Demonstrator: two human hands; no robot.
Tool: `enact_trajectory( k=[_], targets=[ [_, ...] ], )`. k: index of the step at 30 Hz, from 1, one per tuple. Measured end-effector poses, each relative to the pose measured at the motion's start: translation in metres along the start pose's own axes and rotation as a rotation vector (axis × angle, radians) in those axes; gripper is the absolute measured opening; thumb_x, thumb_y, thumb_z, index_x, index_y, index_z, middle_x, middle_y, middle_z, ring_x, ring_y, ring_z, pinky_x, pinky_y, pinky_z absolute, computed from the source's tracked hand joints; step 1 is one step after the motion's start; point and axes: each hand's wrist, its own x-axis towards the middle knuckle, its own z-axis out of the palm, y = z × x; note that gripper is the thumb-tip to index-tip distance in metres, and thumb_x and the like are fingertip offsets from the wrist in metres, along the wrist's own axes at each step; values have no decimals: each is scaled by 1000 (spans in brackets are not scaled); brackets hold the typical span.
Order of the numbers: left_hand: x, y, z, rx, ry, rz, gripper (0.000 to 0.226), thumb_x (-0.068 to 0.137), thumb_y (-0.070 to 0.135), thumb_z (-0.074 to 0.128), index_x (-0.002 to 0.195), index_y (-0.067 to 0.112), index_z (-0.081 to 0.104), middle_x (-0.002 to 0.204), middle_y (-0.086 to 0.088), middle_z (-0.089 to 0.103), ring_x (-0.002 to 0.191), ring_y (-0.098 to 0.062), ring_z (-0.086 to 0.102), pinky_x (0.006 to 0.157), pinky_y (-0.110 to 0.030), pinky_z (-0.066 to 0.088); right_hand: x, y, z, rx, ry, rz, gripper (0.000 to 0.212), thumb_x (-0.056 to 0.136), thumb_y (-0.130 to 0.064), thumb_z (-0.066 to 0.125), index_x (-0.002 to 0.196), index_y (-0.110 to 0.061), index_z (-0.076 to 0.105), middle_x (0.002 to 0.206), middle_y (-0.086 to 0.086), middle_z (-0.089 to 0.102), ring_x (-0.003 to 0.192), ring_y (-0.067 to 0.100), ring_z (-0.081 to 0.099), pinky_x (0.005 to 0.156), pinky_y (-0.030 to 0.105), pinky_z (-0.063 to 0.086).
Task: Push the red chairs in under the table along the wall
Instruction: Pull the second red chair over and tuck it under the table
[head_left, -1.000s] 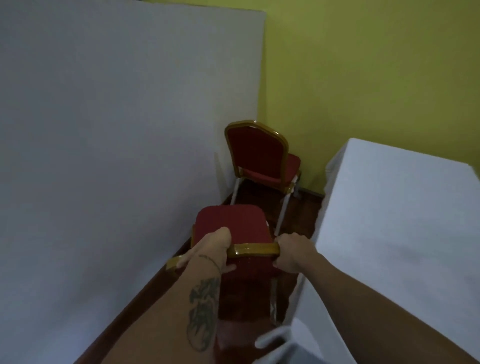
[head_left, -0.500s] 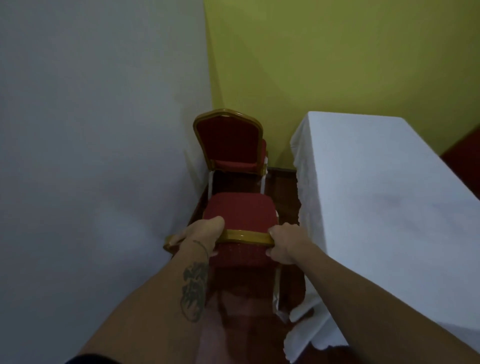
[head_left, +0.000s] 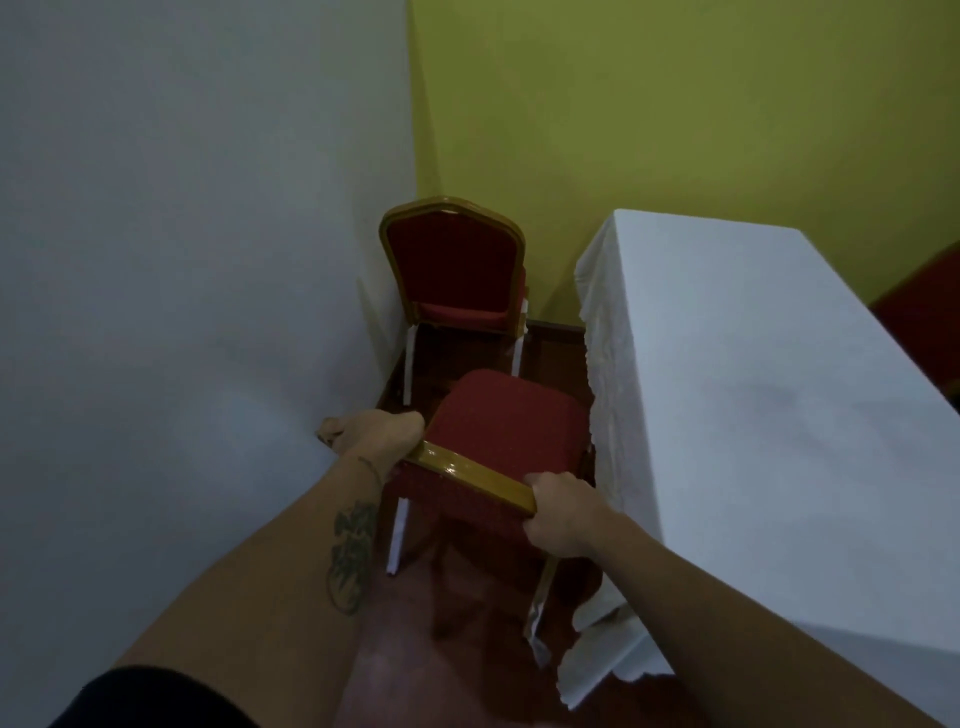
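1. Nearest the camera, both bare forearms reach forward over the dark red floor (head_left: 405, 613). The left hand (head_left: 376, 434) is wrapped over the left end of the near red chair's (head_left: 506, 421) gold top rail (head_left: 470, 475); the right hand (head_left: 563, 514) is clamped on the right end. Each grip is curled shut around the rail.

2. The chair's seat points away from the person and is angled toward the table (head_left: 753, 395) on the right. Its right front corner sits touching or just beside the hanging white tablecloth (head_left: 618, 415); I cannot tell which. It is not yet under the table.

3. Likely trouble: pushing at this angle could drag the chair leg into the loose cloth pooled on the floor, bunching it or tugging the cover askew. The left hand is close to the white wall (head_left: 182, 312), so swinging the chair's back leftward could scrape knuckles there.

4. Farther on, the second red chair (head_left: 457, 270) stands in the corner between the white wall and the yellow wall (head_left: 675, 104), well apart from the table edge and still to be tucked in. The aisle is narrow, so the near chair could knock it.
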Motion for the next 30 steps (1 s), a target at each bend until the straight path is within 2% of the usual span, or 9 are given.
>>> enact_trajectory(
  k=[2, 5, 8, 11, 16, 22, 25, 27, 30],
  targets=[
    [6, 0, 0, 26, -41, -1, 50, 78, 25, 65, 117, 5, 43, 106, -22, 59, 94, -36, 69, 77, -42, 63, -1, -4, -2, -9, -7, 19, 14, 80, -28, 64, 91, -27, 55, 92, 0, 61, 81, 22, 62, 68, 32, 46],
    [22, 0, -2, 87, -127, 45, 84, 59, 37, 63, 132, -2, 45, 100, -18, 63, 82, -30, 68, 55, -35, 61, -1, -15, -5, -30, -22, 69, 15, 80, -28, 65, 93, -24, 57, 99, 4, 63, 86, 25, 63, 71, 32, 46],
    [39, 6, -8, 97, -181, 92, 76, 71, 33, 66, 131, -5, 40, 97, -16, 60, 87, -27, 66, 51, -30, 58, 4, -32, -7, -50, -27, 117, 19, 82, -27, 63, 98, -20, 58, 104, 5, 64, 91, 26, 64, 73, 33, 49],
    [59, 16, -17, 157, -246, 154, 58, 75, 31, 65, 121, -2, 52, 101, -16, 65, 85, -26, 68, 46, -27, 52, 7, -58, -4, -69, -11, 169, 22, 82, -26, 63, 102, -17, 61, 103, 6, 65, 87, 26, 63, 72, 33, 50],
    [96, 31, -38, 237, -343, 259, 77, 75, 28, 69, 139, -6, 40, 101, -16, 66, 77, -23, 68, 37, -23, 47, 12, -107, 8, -120, 56, 233, 26, 83, -30, 64, 102, -12, 63, 107, 11, 66, 96, 33, 66, 76, 39, 54],
    [146, 53, -40, 372, -452, 385, 118, 36, 40, 73, 139, -8, 43, 126, -23, 60, 92, -33, 69, 39, -31, 54, 18, -154, 16, -66, 76, 351, 35, 85, -32, 64, 113, -12, 64, 113, 12, 66, 101, 33, 66, 76, 38, 50],
    [132, 73, -44, 392, -525, 442, 106, 58, 32, 77, 145, -11, 35, 115, -20, 64, 91, -29, 68, 47, -33, 55, 23, -164, 14, -15, 50, 388, 34, 88, -32, 64, 115, -11, 62, 115, 12, 64, 101, 33, 64, 76, 38, 50],
    [122, 81, -45, 417, -539, 475, 99, 77, 23, 75, 151, -11, 19, 102, -16, 63, 88, -26, 65, 54, -34, 53, 26, -172, 16, 13, 45, 404, 35, 88, -32, 63, 115, -11, 61, 115, 13, 64, 101, 34, 64, 78, 40, 52],
    [120, 92, -38, 450, -566, 524, 99, 85, 20, 72, 152, -8, 4, 98, -16, 59, 82, -26, 62, 54, -33, 49, 30, -178, 19, 37, 50, 427, 35, 88, -34, 63, 114, -11, 60, 112, 13, 63, 99, 34, 64, 79, 42, 54]
  ],
)
